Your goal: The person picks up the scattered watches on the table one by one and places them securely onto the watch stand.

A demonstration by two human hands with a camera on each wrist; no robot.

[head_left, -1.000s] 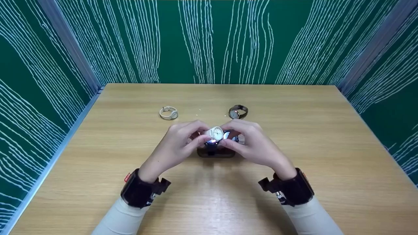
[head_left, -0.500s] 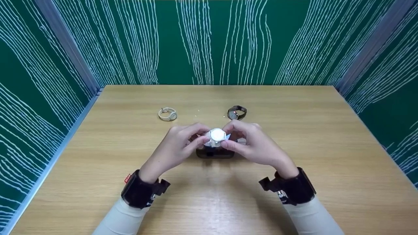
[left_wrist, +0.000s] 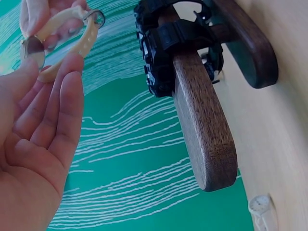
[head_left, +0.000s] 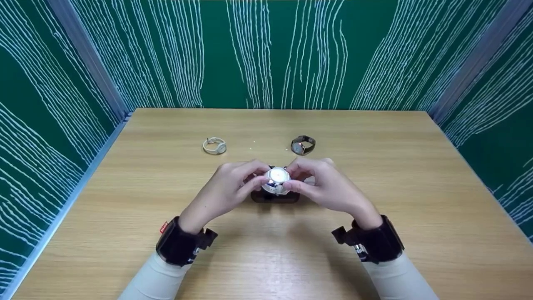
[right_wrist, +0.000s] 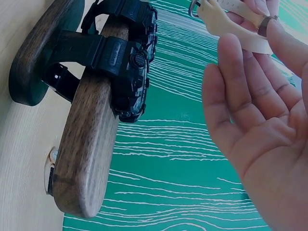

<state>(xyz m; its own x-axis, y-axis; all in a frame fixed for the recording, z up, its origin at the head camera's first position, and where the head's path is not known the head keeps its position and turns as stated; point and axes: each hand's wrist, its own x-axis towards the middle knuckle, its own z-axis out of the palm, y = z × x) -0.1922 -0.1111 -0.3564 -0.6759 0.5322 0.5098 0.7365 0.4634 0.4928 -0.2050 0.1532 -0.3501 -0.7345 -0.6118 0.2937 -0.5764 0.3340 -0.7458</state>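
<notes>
A white wristwatch (head_left: 278,176) is held between both hands over the middle of the table, its dial facing up and catching glare. My left hand (head_left: 231,183) pinches it at the left side with thumb and fingers; my right hand (head_left: 322,183) pinches it at the right. Its cream strap (left_wrist: 89,41) forms a closed loop with a metal buckle in the left wrist view. Just beyond and below the hands stands a dark wooden watch stand (left_wrist: 207,130), its bar carrying black chunky watches (right_wrist: 126,62). In the head view the hands and white watch hide most of the stand.
Behind the hands, a small white watch (head_left: 215,146) lies on the wooden table (head_left: 166,129) at left, and a dark-strapped watch (head_left: 303,145) at right. Tiny pale specks dot the table between them. Green panels (head_left: 283,54) with white lines enclose the back and sides.
The white watch has turned so its dial faces upward more, and it has come slightly lower in the head view. Both hands shifted slightly with it, keeping their pinch.
</notes>
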